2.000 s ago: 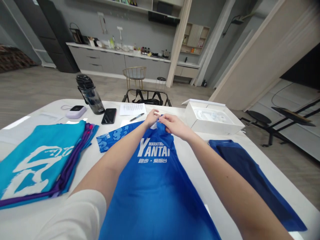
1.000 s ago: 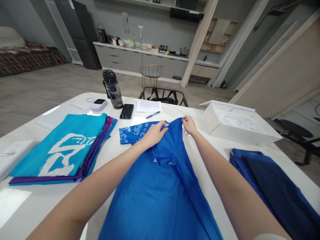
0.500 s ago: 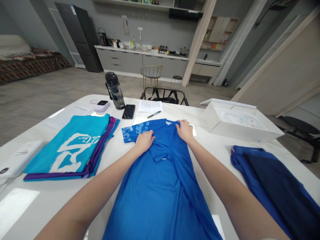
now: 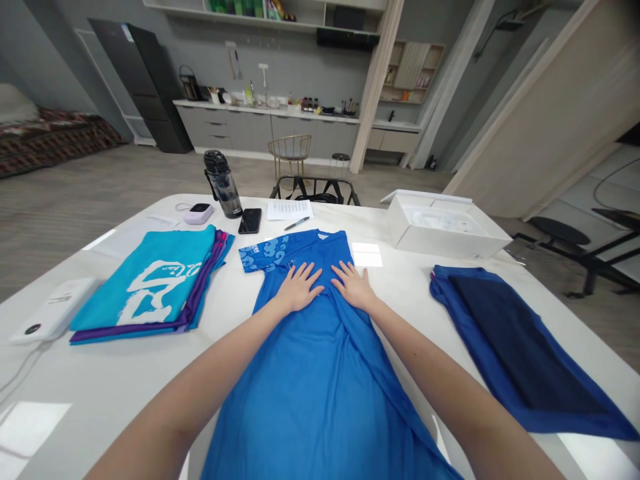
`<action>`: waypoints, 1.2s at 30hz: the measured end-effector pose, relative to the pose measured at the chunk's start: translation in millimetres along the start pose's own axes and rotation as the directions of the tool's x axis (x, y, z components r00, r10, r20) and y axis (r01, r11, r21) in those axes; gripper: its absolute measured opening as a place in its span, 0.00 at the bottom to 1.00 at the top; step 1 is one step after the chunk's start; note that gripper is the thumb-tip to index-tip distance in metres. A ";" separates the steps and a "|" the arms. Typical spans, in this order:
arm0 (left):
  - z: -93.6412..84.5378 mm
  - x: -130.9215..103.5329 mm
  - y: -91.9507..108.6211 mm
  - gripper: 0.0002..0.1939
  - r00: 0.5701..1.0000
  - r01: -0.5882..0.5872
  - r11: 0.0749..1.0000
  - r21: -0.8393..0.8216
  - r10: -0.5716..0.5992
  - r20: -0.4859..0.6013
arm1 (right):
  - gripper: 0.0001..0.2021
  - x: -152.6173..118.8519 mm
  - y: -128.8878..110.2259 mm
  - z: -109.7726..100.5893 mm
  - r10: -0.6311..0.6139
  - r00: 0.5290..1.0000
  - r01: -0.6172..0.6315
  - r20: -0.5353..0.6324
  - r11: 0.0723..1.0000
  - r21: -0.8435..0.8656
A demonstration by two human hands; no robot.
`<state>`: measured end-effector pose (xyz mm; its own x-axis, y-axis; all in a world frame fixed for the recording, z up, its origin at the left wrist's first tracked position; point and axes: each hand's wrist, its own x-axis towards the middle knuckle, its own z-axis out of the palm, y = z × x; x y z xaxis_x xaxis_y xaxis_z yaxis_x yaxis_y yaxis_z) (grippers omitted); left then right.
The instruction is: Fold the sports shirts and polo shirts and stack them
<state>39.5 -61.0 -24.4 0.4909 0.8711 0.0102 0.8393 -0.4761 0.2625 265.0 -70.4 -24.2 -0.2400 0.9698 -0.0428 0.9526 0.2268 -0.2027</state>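
Observation:
A blue short-sleeved shirt (image 4: 310, 373) lies lengthwise on the white table (image 4: 230, 373), its collar at the far end and its lower part toward me. One patterned sleeve sticks out to the left. My left hand (image 4: 299, 288) rests flat on the shirt's chest with fingers spread. Beside it, my right hand (image 4: 354, 285) also lies flat on the cloth, fingers apart. Neither hand grips anything. The right side of the shirt is folded inward, with creases running down it.
Folded turquoise and purple clothes (image 4: 150, 280) and a white device (image 4: 55, 310) are at left. Beyond the shirt are a bottle (image 4: 223, 185), a phone (image 4: 250, 221), papers (image 4: 289, 210) and a pen (image 4: 297, 223). An open white box (image 4: 445, 227) and folded dark blue clothes (image 4: 515, 340) are at right.
Both hands have moved from the shoulder area down onto the shirt's chest, closer together, with fingers now spread. The sleeve that lay folded over the chest is no longer visible there.

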 end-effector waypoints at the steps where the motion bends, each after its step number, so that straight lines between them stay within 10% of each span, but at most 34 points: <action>1: 3.3 -2.2 1.1 0.31 1.000 0.006 1.000 0.010 -0.006 -0.009 | 0.29 -5.3 0.3 1.6 0.006 1.000 -0.006 -0.010 1.000 -0.008; 10: 7.4 -5.9 0.3 0.33 0.999 -0.005 0.998 0.059 0.007 -0.042 | 0.30 -34.7 -2.1 -5.0 0.127 0.991 -0.128 0.044 0.991 0.028; 22: 4.0 -10.7 6.0 0.31 0.996 -0.029 0.993 0.111 0.038 -0.077 | 0.29 -146.8 -34.2 5.9 0.027 1.000 -0.027 0.006 0.999 0.030; 36: 4.0 -91.4 110.3 0.14 0.823 -0.566 0.824 0.020 0.566 -0.048 | 0.16 -250.4 -29.5 -15.2 0.063 0.986 -0.059 -0.155 0.998 0.029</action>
<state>88.2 -193.6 -0.2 0.8679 0.4534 0.2030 0.4189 -0.8876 0.1917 299.8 -318.5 7.3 -0.1480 0.9842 0.0967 0.9593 0.1667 -0.2279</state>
